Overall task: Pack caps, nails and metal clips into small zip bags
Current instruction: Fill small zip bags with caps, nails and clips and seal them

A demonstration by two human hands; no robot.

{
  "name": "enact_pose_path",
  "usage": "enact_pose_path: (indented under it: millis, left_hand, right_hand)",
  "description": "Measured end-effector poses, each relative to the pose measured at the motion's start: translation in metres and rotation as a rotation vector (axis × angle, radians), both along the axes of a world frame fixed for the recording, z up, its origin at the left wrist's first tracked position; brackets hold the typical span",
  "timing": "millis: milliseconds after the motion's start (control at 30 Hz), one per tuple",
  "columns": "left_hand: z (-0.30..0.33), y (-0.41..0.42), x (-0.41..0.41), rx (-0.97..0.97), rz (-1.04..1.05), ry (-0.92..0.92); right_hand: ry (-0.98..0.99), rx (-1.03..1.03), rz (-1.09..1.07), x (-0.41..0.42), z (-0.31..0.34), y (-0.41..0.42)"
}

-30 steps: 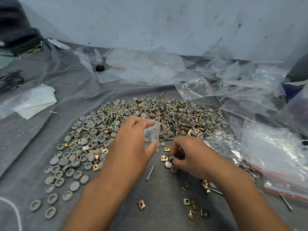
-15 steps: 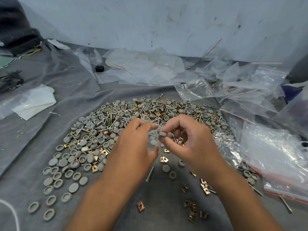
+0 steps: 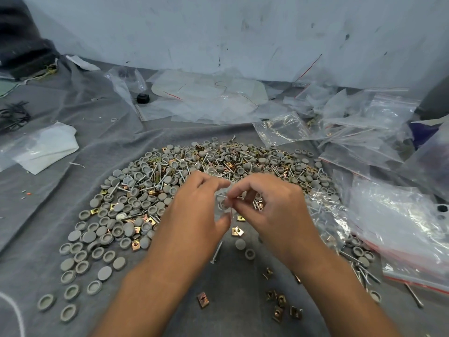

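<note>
Step in hand: filling one small zip bag point(image 3: 222, 205), held up between both hands just above the near edge of the pile.
Left hand: the left hand point(image 3: 194, 215) grasps the bag, thumb below and fingers curled over its top, apparently keeping the mouth apart.
Right hand: the right hand point(image 3: 267, 207) pinches something small at the bag's mouth with thumb and forefinger; it looks like a nail or cap going in, but which one cannot be told from here.
Bag contents: at least one grey cap shows through the clear plastic; the rest is too blurred to count.
Unpacked stock: a big mixed pile point(image 3: 194, 171) of grey caps point(image 3: 104, 239), nails point(image 3: 217, 251) and brass-coloured metal clips point(image 3: 281, 305) covers the grey cloth point(image 3: 48, 203), with caps spread out to the left and loose clips near the person's wrists.
Packed stock: clear bags point(image 3: 401, 227) lie heaped on the right, some with red zip strips; whether they hold finished sets is hard to tell, though a few seem to have parts in them.
Spare bags: flat empty plastic point(image 3: 206, 98) lies along the wall behind the pile.
Progress, as a judgement: early to middle; the loose pile far outweighs anything bagged.
Left to do: finish and seal this bag, then repeat many times over.
</note>
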State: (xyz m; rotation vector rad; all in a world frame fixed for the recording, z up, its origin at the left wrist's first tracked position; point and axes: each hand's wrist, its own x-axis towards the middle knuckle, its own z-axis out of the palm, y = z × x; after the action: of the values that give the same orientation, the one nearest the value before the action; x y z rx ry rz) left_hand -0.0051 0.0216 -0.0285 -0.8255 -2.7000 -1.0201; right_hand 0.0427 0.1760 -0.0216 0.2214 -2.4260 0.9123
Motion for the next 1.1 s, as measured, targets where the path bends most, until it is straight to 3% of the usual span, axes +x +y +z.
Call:
enact_pose_path:
  millis: [100, 233, 300, 400, 533, 667, 767, 833, 900, 1000, 1100]
  left_hand:
    - [0.001, -0.002, 0.0, 0.013, 0.016, 0.001]
    - [0.002, -0.004, -0.001, 0.022, 0.041, 0.016]
    - [0.001, -0.004, -0.001, 0.029, 0.045, 0.016]
    - [0.002, -0.003, -0.001, 0.029, 0.042, 0.016]
    - [0.002, -0.002, 0.0, 0.024, 0.04, 0.008]
    - [0.002, -0.003, -0.001, 0.019, 0.04, 0.011]
    - [0.001, -0.003, 0.0, 0.019, 0.033, 0.012]
    - [0.002, -0.003, 0.0, 0.026, 0.024, 0.008]
    - [0.002, -0.001, 0.0, 0.02, 0.015, 0.003]
    - [0.005, 0.002, 0.001, 0.009, -0.011, -0.002]
    - [0.004, 0.002, 0.001, 0.003, 0.001, -0.006]
  right_hand:
    - [-0.01, -0.05, -0.039, 0.001, 0.005, 0.012]
    - [-0.487, 0.019, -0.05, 0.01, 0.004, 0.033]
    - [-0.692, 0.147, 0.009, 0.015, 0.002, 0.036]
    - [-0.789, 0.334, 0.014, 0.016, -0.002, 0.027]
    - [-0.751, 0.454, -0.002, 0.01, -0.008, 0.01]
    - [-0.711, 0.408, 0.013, 0.011, -0.013, 0.008]
    - [-0.567, 0.097, -0.01, 0.012, 0.0, 0.018]
    - [-0.284, -0.202, -0.008, 0.012, 0.013, 0.018]
    - [-0.071, -0.302, 0.044, 0.009, 0.019, 0.008]
    - [0.054, -0.093, 0.044, 0.002, 0.01, -0.009]
    - [0.056, 0.077, 0.04, -0.002, -0.001, -0.009]
